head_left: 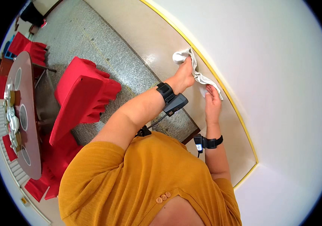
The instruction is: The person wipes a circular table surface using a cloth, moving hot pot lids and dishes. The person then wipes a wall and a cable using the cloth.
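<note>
A white cloth (203, 78), crumpled and twisted, stretches along the cream lower wall just beside a yellow strip (240, 117). Its far end bunches up into a loose fold. My left hand (184, 75) is closed on the cloth's middle-far part, and most of its fingers are hidden behind the wrist and fabric. Nearer to me, my right hand (213, 98) pinches the cloth's near end with bent fingers close to the strip. Each wrist carries a black strap with a small device.
White wall (281, 75) rises on the right above the strip. Grey speckled floor (104, 49) spreads to the left, bordered by a dark edge. Red-covered chairs (82, 90) stand left around a round table (31, 113) set with plates and dishes. A person's dark clothing (31, 15) shows far left.
</note>
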Demonstrator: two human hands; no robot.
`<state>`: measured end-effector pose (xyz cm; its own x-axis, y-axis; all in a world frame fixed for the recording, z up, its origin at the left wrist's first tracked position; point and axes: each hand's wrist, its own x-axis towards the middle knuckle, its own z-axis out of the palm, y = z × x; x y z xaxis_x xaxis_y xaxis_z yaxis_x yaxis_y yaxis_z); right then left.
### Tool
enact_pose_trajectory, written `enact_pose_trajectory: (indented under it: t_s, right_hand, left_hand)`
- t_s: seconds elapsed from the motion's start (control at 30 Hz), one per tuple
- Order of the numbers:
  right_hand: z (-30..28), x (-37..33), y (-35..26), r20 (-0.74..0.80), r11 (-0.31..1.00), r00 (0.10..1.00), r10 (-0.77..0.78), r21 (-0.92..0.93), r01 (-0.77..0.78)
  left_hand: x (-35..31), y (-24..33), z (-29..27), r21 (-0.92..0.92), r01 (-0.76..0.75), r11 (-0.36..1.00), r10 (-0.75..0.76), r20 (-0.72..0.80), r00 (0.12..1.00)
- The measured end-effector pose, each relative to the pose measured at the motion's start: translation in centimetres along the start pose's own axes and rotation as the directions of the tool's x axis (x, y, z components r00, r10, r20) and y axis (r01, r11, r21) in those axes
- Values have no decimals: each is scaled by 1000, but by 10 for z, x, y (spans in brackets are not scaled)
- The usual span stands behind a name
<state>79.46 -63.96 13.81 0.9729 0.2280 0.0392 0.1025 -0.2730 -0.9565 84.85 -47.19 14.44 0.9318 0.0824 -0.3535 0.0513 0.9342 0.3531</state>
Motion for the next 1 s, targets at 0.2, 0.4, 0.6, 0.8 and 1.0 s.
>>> enact_pose_trajectory:
  t_s: [0.2,0.4,0.6,0.8,1.0]
  right_hand:
    - [68,55,-23,199,999,980,-4,-51,15]
    - [126,108,-57,416,982,903,-108,-98,162]
    - [148,123,-68,415,925,869,-268,-140,352]
    - [136,114,-64,350,938,904,-247,-149,314]
    - [123,110,-57,352,954,915,-197,-146,262]
  left_hand:
    - [45,67,-38,132,-235,963,252,-132,959]
    - [77,166,-47,426,-432,795,536,-159,829]
    - [96,180,-50,456,-578,677,641,21,767]
    - [79,141,-16,546,-721,427,833,74,549]
    - [68,107,-16,715,-612,339,827,84,555]
